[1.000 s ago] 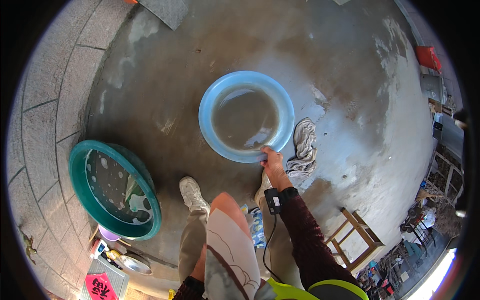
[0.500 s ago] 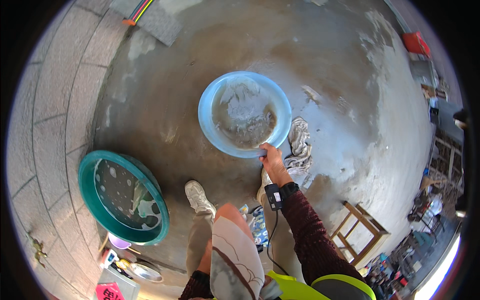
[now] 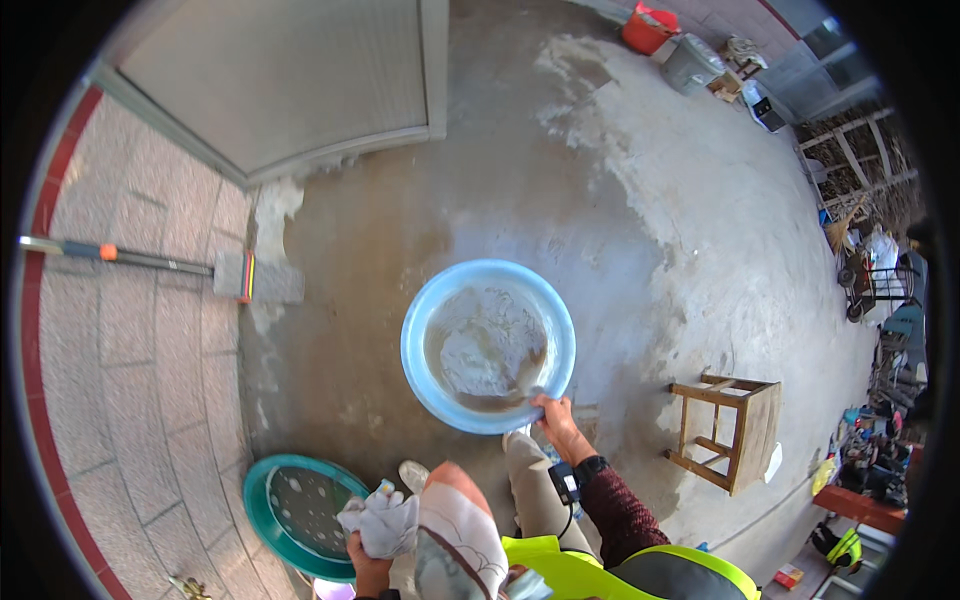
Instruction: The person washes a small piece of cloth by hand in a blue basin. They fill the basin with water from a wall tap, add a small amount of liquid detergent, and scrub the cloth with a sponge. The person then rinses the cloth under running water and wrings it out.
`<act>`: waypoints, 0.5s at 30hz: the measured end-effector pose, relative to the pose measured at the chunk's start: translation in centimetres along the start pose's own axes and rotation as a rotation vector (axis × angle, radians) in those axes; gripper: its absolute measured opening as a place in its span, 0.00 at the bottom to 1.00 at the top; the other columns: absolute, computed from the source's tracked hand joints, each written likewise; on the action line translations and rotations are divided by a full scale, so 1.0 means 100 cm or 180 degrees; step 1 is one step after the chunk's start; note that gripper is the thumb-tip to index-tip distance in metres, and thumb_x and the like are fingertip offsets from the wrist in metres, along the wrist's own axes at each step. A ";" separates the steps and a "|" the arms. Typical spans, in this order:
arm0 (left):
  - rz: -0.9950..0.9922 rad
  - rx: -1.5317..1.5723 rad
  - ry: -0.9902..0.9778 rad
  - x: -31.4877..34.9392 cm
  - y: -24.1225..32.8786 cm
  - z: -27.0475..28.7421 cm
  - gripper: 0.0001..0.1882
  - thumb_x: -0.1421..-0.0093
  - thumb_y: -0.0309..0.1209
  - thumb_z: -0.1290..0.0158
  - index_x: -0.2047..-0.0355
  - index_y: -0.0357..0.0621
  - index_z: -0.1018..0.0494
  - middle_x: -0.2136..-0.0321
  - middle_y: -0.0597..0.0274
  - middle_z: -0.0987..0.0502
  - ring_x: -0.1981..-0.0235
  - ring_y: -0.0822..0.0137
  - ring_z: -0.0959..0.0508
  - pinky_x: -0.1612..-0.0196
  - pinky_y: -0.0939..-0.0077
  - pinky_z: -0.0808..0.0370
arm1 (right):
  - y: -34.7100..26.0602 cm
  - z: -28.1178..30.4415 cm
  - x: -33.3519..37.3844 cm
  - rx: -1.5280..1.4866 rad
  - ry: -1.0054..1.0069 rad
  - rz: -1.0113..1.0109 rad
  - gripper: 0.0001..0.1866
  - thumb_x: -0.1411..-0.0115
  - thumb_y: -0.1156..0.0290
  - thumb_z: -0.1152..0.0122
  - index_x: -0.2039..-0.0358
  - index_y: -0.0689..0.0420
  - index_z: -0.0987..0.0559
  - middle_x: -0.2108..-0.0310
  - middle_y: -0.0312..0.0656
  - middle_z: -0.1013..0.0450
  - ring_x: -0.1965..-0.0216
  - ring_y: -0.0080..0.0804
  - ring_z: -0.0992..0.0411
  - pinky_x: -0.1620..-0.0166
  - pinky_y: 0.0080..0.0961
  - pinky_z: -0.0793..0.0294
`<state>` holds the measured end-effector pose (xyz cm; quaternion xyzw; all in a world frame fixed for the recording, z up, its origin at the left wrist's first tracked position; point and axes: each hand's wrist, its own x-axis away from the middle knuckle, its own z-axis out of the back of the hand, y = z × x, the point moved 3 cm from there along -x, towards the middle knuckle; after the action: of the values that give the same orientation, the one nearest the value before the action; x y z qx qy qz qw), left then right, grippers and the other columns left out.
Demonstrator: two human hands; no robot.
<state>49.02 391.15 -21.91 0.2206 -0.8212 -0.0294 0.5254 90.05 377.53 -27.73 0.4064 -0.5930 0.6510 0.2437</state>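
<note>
Your right hand (image 3: 557, 415) is closed around the lower right part of the rim of a round, light blue plastic basin (image 3: 416, 378). The basin is in front of you, near the middle of the view, with cloudy, rippled grey-brown water (image 3: 490, 345) inside. You cannot tell from this angle whether its bottom touches the wet brownish concrete floor (image 3: 340, 225).

Your left hand (image 3: 370, 568), low in the view, grips a crumpled, pale grey-white cloth (image 3: 385, 520); most of its fingers are hidden. From this view, the cloth overlaps the right side of a large round, dark green plastic tub (image 3: 258, 505), which holds murky water with patches of foam. A purple, rounded container (image 3: 333, 590) shows just below the tub, cut by the lower edge.

A black band (image 3: 591, 467) circles your right wrist, with a small black box (image 3: 564, 483) on a wire beside it. Above it runs a dark red knitted sleeve (image 3: 618, 512).

Over to your right, well apart from the basin, a brown wooden stool (image 3: 742, 440) lies on its side. To your left, a long-handled mop with a flat grey head (image 3: 232, 276) is by the pinkish stone blocks (image 3: 130, 350).
</note>
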 end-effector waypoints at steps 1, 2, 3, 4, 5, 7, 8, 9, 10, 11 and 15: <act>-0.0074 -0.0055 -0.0051 0.008 0.013 -0.019 0.21 0.46 0.39 0.53 0.53 0.45 0.29 0.54 0.59 0.26 0.52 0.56 0.27 0.46 0.56 0.33 | -0.016 0.004 0.006 -0.0078 0.0033 0.0005 0.04 0.54 0.76 0.44 0.76 0.64 0.26 0.81 0.39 0.32 0.84 0.26 0.35 0.84 0.22 0.41; -0.0150 -0.0104 -0.0102 0.014 0.024 -0.042 0.21 0.46 0.39 0.53 0.53 0.45 0.29 0.54 0.59 0.26 0.52 0.56 0.27 0.46 0.56 0.33 | -0.032 0.006 0.011 -0.0253 0.0026 -0.0031 0.03 0.54 0.77 0.45 0.77 0.63 0.27 0.81 0.38 0.32 0.83 0.26 0.35 0.84 0.22 0.41; -0.0222 -0.0149 -0.0149 0.022 0.034 -0.064 0.21 0.46 0.39 0.53 0.53 0.45 0.29 0.54 0.59 0.26 0.52 0.56 0.27 0.46 0.56 0.33 | -0.051 0.008 0.015 -0.0312 -0.0058 -0.0034 0.03 0.54 0.78 0.45 0.76 0.63 0.27 0.81 0.38 0.32 0.84 0.26 0.36 0.84 0.22 0.42; -0.0290 -0.0205 -0.0182 0.031 0.045 -0.086 0.21 0.46 0.39 0.53 0.53 0.45 0.29 0.54 0.59 0.26 0.52 0.56 0.27 0.46 0.56 0.33 | -0.073 0.013 0.017 -0.0370 -0.0155 0.0068 0.03 0.54 0.77 0.44 0.77 0.63 0.27 0.81 0.39 0.32 0.84 0.26 0.36 0.84 0.22 0.42; -0.0353 -0.0254 -0.0202 0.041 0.053 -0.106 0.21 0.46 0.40 0.53 0.53 0.45 0.29 0.54 0.59 0.26 0.52 0.56 0.27 0.46 0.56 0.33 | -0.089 0.019 0.024 -0.0374 -0.0137 0.0057 0.04 0.55 0.77 0.44 0.77 0.63 0.27 0.81 0.39 0.32 0.85 0.26 0.36 0.84 0.21 0.42; -0.0458 -0.0321 -0.0247 0.061 0.065 -0.141 0.22 0.46 0.40 0.53 0.53 0.45 0.29 0.54 0.59 0.26 0.51 0.56 0.27 0.46 0.56 0.33 | -0.124 0.031 0.033 -0.0428 -0.0165 0.0186 0.04 0.55 0.77 0.44 0.77 0.63 0.27 0.82 0.39 0.32 0.85 0.26 0.37 0.84 0.21 0.42; -0.0505 -0.0334 -0.0270 0.069 0.069 -0.157 0.22 0.46 0.40 0.53 0.53 0.45 0.29 0.54 0.59 0.26 0.51 0.56 0.27 0.46 0.56 0.33 | -0.140 0.041 0.039 -0.0420 -0.0158 0.0257 0.04 0.55 0.76 0.44 0.78 0.63 0.27 0.82 0.39 0.32 0.86 0.26 0.37 0.84 0.21 0.42; -0.0546 -0.0335 -0.0293 0.077 0.074 -0.172 0.22 0.46 0.40 0.53 0.53 0.45 0.29 0.54 0.59 0.26 0.51 0.56 0.27 0.46 0.56 0.33 | -0.156 0.051 0.043 -0.0419 -0.0068 0.0311 0.04 0.55 0.76 0.44 0.78 0.63 0.27 0.82 0.39 0.32 0.86 0.26 0.37 0.85 0.21 0.42; -0.0601 -0.0332 -0.0320 0.084 0.078 -0.186 0.22 0.46 0.41 0.53 0.53 0.46 0.29 0.54 0.59 0.26 0.51 0.56 0.27 0.46 0.55 0.33 | -0.170 0.061 0.047 -0.0401 0.0014 0.0372 0.04 0.55 0.76 0.44 0.78 0.63 0.27 0.82 0.39 0.32 0.86 0.26 0.37 0.85 0.21 0.42; -0.0642 -0.0329 -0.0352 0.090 0.084 -0.199 0.22 0.46 0.41 0.53 0.53 0.46 0.29 0.54 0.59 0.26 0.51 0.56 0.27 0.46 0.55 0.33 | -0.184 0.068 0.049 -0.0381 0.0086 0.0436 0.04 0.55 0.76 0.44 0.78 0.62 0.28 0.83 0.39 0.32 0.87 0.26 0.38 0.85 0.21 0.42; -0.0716 -0.0282 -0.0468 0.099 0.105 -0.247 0.22 0.46 0.41 0.53 0.53 0.46 0.29 0.53 0.59 0.26 0.51 0.55 0.28 0.46 0.55 0.34 | -0.229 0.095 0.052 -0.0582 0.0268 0.0468 0.03 0.55 0.77 0.43 0.79 0.61 0.28 0.83 0.38 0.33 0.88 0.26 0.38 0.87 0.21 0.42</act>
<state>63.69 401.22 0.43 0.2852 -0.8255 -0.1404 0.4664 107.76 371.55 -10.60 0.3102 -0.6673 0.6268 0.2559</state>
